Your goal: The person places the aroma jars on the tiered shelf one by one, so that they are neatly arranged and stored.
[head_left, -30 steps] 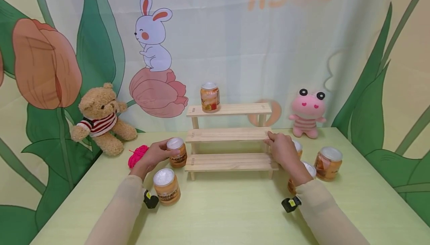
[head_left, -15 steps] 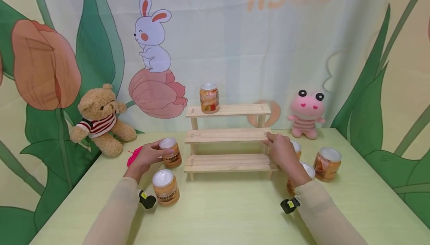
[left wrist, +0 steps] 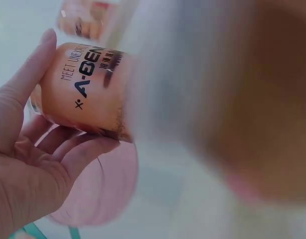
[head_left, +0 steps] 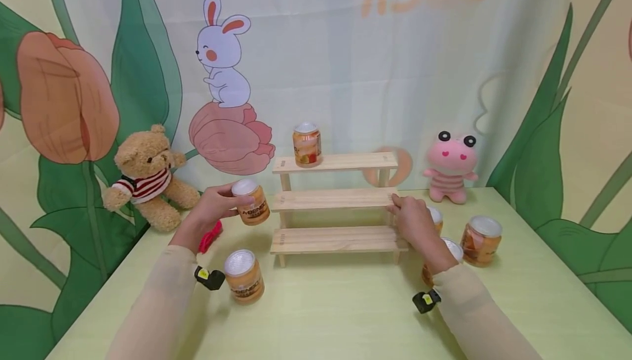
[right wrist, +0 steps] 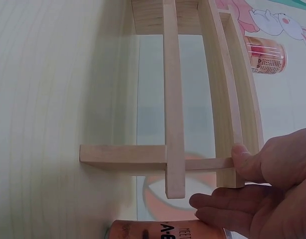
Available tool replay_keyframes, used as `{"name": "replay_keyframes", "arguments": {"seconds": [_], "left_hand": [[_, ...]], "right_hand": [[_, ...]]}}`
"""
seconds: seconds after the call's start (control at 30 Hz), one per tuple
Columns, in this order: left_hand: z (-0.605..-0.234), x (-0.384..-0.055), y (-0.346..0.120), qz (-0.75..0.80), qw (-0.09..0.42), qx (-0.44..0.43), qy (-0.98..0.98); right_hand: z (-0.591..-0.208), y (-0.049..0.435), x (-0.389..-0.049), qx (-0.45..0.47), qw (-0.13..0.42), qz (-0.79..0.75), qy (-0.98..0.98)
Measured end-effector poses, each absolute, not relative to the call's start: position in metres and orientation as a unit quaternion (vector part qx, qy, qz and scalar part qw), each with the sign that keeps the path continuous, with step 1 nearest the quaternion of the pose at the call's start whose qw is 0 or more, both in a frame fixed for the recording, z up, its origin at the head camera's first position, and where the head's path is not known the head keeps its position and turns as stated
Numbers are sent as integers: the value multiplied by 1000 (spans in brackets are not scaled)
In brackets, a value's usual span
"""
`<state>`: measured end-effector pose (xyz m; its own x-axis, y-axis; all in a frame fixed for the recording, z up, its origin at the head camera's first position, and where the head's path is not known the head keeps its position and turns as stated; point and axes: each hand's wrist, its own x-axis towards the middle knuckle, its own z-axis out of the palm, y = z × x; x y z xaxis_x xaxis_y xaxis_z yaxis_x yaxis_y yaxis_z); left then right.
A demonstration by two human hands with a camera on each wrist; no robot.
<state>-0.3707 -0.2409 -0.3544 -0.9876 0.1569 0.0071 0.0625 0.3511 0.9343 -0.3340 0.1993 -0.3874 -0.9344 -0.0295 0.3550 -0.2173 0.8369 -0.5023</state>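
My left hand (head_left: pixel 213 206) grips an orange canned-fruit jar (head_left: pixel 254 212) with a clear lid, lifted off the table left of the wooden tiered rack (head_left: pixel 336 239). In the left wrist view, the thumb lies along one side of that jar (left wrist: pixel 88 89) and the fingers curl under the other. At the rack's right side, my right hand (head_left: pixel 415 220) holds the end of the middle shelf. The right wrist view has its thumb on the shelf edge (right wrist: pixel 224 99), with the fingers beside the shelf's end. A similar jar (head_left: pixel 307 146) stands on the top shelf, left of centre.
Another jar (head_left: pixel 244 277) stands on the table below my left hand. Several more are at the right, one (head_left: pixel 482 242) standing apart and others partly hidden by my right arm. Pink yarn (head_left: pixel 210 236), a teddy bear (head_left: pixel 148 179) and a pink plush toy (head_left: pixel 451 168) are around.
My left hand has shifted the jar slightly left, away from the rack, then raised it off the table. More of the pink yarn was covered before. My right hand stays on the rack.
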Motion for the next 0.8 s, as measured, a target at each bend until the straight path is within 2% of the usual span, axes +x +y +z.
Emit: {"name": "replay_keyframes", "arguments": {"seconds": [0.5,0.8], "left_hand": [[-313,-356,-221,547,35,108,829],[-297,-359,-183,553,51,155,817]], "right_hand": [[-386,199,-332,64,165,280,-943],[-387,199,-332,70,171,278,-943]]}}
